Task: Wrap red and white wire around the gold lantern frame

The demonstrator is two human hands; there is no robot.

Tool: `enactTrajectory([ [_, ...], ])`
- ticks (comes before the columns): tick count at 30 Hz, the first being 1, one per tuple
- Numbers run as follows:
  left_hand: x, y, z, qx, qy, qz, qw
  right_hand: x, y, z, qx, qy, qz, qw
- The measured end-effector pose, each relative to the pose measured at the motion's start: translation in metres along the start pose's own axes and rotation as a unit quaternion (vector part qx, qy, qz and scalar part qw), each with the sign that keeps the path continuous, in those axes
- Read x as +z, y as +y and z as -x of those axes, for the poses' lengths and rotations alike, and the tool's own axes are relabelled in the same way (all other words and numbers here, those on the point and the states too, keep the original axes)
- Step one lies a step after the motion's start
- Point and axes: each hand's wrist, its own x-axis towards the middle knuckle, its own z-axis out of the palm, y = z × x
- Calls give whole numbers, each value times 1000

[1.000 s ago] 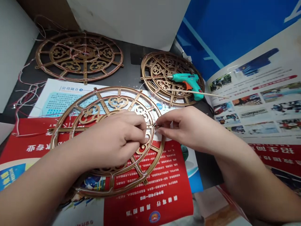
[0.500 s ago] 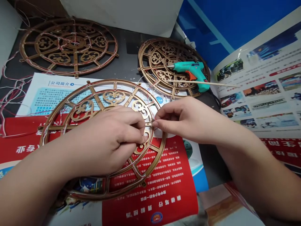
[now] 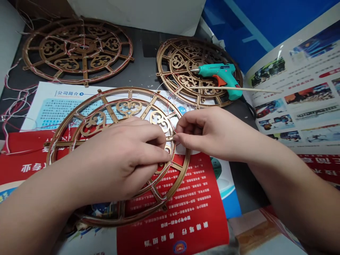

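Note:
A round gold-coloured openwork frame (image 3: 130, 91) with scroll ornaments lies on printed sheets in front of me. Thin red and white wire (image 3: 168, 106) runs along its rings. My left hand (image 3: 132, 156) rests across the frame, fingers curled and closed, the index fingertip against the inner ring near a spoke on the right. What those fingers grip, if anything, is hidden. At the frame's right rim my right hand (image 3: 204, 131) is closed, thumb and index finger pinching the thin wire beside the ring. The hands are close together but apart.
A second round frame (image 3: 85, 72) with wires lies at the back left. Another frame (image 3: 166, 79) at the back right bears a teal glue gun (image 3: 219, 72) and a thin wooden stick (image 3: 255, 90). Loose wires (image 3: 20, 102) tangle at left. A printed poster (image 3: 294, 117) stands at right.
My left fingertips have slid slightly right and now touch the inner ring. My right hand keeps its pinch at nearly the same spot. The view has shifted a little.

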Motion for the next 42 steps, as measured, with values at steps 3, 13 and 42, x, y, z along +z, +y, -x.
enactTrajectory([
  [3, -1, 2, -1, 9, -4, -23, 1000, 0, 0, 0, -2, 3, -8, 1000],
  [13, 0, 5, -2, 4, -12, -38, 999, -2, 2, -3, 9, -2, -15, 1000],
  [42, 14, 0, -14, -135, 105, 53, 984, -6, 10, -4, -12, -4, -21, 1000],
])
